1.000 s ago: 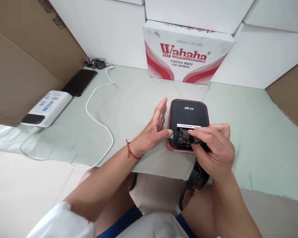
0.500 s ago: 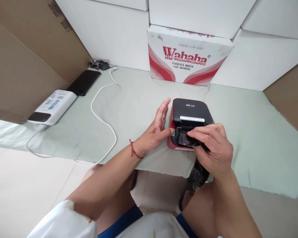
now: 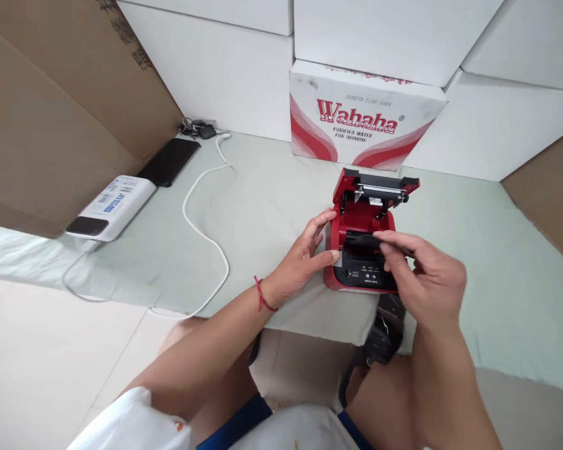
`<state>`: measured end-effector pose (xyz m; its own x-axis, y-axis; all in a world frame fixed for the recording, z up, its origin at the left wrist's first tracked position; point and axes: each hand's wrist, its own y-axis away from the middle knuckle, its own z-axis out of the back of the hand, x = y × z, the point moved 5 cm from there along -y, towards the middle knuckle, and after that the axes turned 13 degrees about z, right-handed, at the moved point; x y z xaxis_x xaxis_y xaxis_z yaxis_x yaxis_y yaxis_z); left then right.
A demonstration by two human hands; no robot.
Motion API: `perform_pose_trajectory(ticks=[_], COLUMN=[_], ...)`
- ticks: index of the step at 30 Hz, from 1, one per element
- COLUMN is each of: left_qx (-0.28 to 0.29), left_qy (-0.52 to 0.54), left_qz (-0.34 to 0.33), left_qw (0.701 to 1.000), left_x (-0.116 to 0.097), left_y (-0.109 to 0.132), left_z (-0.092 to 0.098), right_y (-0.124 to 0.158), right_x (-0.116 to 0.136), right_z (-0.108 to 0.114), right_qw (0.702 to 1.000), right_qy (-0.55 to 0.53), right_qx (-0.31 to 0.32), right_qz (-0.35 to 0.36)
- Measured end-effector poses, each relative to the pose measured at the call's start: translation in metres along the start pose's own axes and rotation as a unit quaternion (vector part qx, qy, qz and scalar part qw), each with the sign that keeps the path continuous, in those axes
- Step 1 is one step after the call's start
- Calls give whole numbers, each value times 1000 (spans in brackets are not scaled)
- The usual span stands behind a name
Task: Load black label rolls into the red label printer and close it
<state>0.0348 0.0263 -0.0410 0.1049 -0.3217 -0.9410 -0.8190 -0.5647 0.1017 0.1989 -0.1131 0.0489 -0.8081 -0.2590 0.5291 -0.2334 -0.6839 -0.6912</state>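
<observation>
A small red and black label printer (image 3: 331, 275) rests near the table's front edge. Its lid (image 3: 340, 187) stands raised, showing the red inside and a roller under the lid. My left hand (image 3: 300, 259) steadies the printer's left side, thumb at the front panel and fingers stretched along the wall. Over the open compartment, my right hand (image 3: 426, 275) pinches a thin dark plastic film (image 3: 368, 240), seen almost edge-on. The far end of the film is hard to make out.
A Wahaha water carton (image 3: 356, 125) stands behind the printer, before stacked white boxes (image 3: 216, 69). At left are a white power bank (image 3: 115, 206), a black phone (image 3: 171, 161), keys (image 3: 197, 128) and a white cable (image 3: 211, 240). Dark crumpled plastic (image 3: 385, 334) hangs below the table edge.
The printer's lid has gone from closed to raised. My right hand has moved slightly right with the film, off the front panel. My left fingers now touch the printer's side.
</observation>
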Motion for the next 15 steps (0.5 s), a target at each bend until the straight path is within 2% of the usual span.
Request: perform_pose_trajectory(ticks=[3,6,8,12,15], left_qx=[-4,-10,-13,-22,-32], left_qy=[23,26,25,26,33], left_qz=[8,1,2,7,11], left_qw=[1000,1000,1000,999,999], left_x=[1,-1,-2,-2,-2], left_y=[0,0,0,0,0], left_z=[3,5,6,6,6], right_y=[-9,-17,-21,-18,4], right_x=[0,3,1,-22,-36], right_z=[7,25,44,79,97], right_qw=[989,957,936,924,918], right_qy=[-45,-45,-15,29,81], right_qx=[-118,-273,-347,-377,-383], right_qz=[-82,-83,-65,-55,-59])
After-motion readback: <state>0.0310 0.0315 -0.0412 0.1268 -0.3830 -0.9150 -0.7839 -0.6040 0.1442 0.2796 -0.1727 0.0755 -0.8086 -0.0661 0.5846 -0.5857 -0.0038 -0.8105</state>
